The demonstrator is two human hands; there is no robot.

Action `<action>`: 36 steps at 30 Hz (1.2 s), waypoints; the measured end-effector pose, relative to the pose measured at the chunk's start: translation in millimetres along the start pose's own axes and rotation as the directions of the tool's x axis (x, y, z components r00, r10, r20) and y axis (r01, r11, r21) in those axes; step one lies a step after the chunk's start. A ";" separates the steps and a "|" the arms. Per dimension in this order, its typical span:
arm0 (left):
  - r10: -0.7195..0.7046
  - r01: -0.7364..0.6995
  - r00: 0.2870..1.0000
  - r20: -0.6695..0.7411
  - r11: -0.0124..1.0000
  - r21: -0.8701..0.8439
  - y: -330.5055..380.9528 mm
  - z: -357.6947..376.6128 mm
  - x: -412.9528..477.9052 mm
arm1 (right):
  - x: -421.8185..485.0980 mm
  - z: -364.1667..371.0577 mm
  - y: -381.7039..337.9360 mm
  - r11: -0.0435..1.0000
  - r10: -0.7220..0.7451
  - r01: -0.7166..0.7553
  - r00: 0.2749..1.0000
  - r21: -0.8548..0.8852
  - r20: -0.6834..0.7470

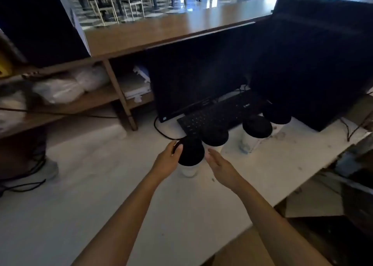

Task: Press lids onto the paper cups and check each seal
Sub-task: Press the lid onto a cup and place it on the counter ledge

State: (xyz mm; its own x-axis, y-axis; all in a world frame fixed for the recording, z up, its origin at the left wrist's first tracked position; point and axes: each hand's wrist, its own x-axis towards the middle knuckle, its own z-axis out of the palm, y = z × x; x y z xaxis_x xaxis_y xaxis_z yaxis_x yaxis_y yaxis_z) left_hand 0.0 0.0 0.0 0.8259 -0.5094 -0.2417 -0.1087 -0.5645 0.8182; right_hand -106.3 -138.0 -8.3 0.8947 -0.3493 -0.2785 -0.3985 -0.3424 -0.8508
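Cups of white paper stand in a slanting row of four on the white counter (101, 185), running from the lower centre of the frame up toward the middle right; each wears a domed black lid, so whatever is inside is hidden. The nearest cup (189, 170) shows only a short band of white wall beneath the nearest lid (191, 154); the second cup (215, 136) stands just behind it and close to touching; the third cup (256, 127) stands apart to the right, more of its white wall showing; the fourth cup (277, 114) is the farthest, right of centre by the keyboard's end. The left hand (168, 157) curls round the left rim of the nearest lid, thumb raised above it; the right hand (220, 165) is flat with straight fingers, just right of that cup, and contact cannot be judged through the blur. A black keyboard (212, 116) lies behind the row, below a dark monitor (201, 70); a second dark screen (312, 64) fills the right. At the left, the wooden shelf unit (119, 92) holds white plastic bags (60, 88) in one bay and pale flat packets (137, 84) in the next.
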 end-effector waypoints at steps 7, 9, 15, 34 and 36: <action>-0.008 -0.001 0.998 -0.068 0.992 -0.123 -21.0 9.0 -9.1 | -11.4 42.6 -9.8 0.958 -0.006 0.032 0.996 0.285 -0.093; -0.019 0.013 0.999 -0.047 0.993 -0.115 -27.5 7.0 -23.4 | -28.6 52.5 -5.5 0.953 0.000 0.032 0.994 0.300 -0.108; -0.099 0.085 0.993 -0.059 0.975 -0.208 -36.0 12.0 -54.9 | -35.8 62.6 -7.4 0.956 0.102 -0.050 0.981 0.291 -0.167; -0.028 0.006 0.997 -0.071 0.953 -0.302 -36.7 19.7 -45.0 | -13.5 75.7 -12.6 0.962 0.009 0.058 0.970 0.266 -0.244; -0.003 0.007 1.000 0.015 0.963 -0.271 -37.7 9.1 -39.4 | -22.7 65.7 -12.3 0.982 0.041 -0.013 0.988 0.186 -0.146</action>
State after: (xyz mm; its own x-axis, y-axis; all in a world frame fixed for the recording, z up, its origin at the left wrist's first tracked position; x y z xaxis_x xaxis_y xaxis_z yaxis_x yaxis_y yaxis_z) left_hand -33.5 35.5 -26.0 0.8177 -0.5173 -0.2524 0.0514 -0.3711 0.9272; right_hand -108.4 -68.5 -20.8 0.8387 -0.4863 -0.2452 -0.3657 -0.1692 -0.9152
